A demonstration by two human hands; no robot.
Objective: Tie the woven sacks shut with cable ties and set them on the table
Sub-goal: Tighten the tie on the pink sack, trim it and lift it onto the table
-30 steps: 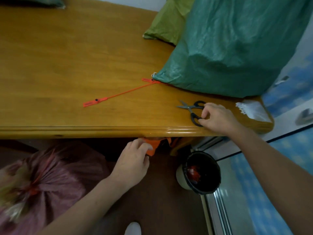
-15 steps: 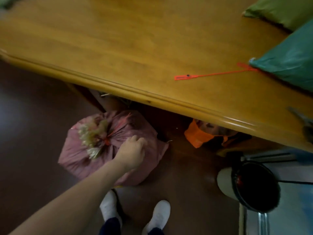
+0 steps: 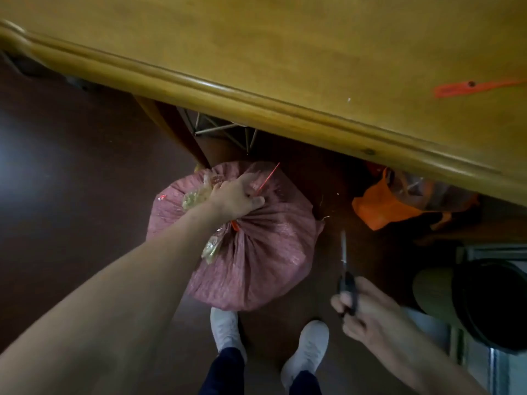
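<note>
Now my left fingers grip the sack below the tabletop edge; my right fingers newly hold scissors.

Most likely a room in a home.
A varnished wooden table stands on a dark brown floor, an orange plastic bag tucked under it and a lined waste bin beside it.

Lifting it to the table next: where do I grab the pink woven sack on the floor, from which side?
Take the pink woven sack at its gathered neck, from above: the pleats converge into one narrow bunch cinched by the thin red cable tie, where the left hand grips. The rounded body offers no handhold.
</note>
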